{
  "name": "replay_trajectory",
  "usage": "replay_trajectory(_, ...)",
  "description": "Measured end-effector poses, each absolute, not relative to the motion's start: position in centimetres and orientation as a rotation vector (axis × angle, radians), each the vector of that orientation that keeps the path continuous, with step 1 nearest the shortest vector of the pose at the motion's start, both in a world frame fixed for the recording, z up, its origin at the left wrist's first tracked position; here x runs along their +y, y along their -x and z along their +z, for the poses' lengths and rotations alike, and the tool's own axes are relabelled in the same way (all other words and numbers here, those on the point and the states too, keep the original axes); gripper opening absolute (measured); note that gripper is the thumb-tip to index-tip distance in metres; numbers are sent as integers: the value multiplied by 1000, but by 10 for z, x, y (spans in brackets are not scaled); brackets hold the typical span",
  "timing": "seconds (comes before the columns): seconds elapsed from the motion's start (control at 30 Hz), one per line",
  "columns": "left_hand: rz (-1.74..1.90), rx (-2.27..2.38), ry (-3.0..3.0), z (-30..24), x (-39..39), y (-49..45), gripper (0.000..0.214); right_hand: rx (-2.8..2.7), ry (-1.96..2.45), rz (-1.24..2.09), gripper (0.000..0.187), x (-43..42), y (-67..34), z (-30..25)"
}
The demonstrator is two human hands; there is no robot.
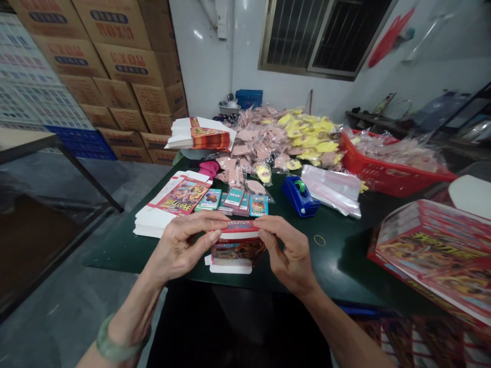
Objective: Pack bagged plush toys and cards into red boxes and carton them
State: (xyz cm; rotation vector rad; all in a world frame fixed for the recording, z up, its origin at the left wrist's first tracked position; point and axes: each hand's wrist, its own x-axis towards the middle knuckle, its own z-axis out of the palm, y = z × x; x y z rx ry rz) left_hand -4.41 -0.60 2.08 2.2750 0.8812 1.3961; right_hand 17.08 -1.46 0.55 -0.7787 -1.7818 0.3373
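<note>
Both my hands grip a small red printed carton (238, 248) just above the near edge of the dark green table (337, 255). My left hand (184, 245) pinches its top left edge, thumb underneath. On the other side, my right hand (287, 250) pinches the top right edge. A white flap hangs open at the carton's bottom. Just beyond it lie a few small card packs (233, 199) and a stack of flat unfolded cartons (172, 204).
A blue tape dispenser (300, 196), clear plastic bags (333, 189), a rubber band (319, 239) and a heap of bagged pink and yellow toys (284, 138) lie further back. A red basket (387, 174) stands right, printed boxes (433, 250) near right, stacked brown cartons (115, 66) far left.
</note>
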Motion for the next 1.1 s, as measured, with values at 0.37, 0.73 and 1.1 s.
replay_trajectory(0.37, 1165, 837, -2539, 43, -2, 41, 11, -1811, 909, 340, 14, -18, -168, 10)
replay_trajectory(0.73, 1308, 996, -2603, 16, -24, 37, 36, -1796, 864, 277, 26, -23, -173, -3)
replay_trajectory(1.1, 1685, 1132, -2449, -20, -27, 7, 51, -1660, 909, 244, 34, -20, -159, -28)
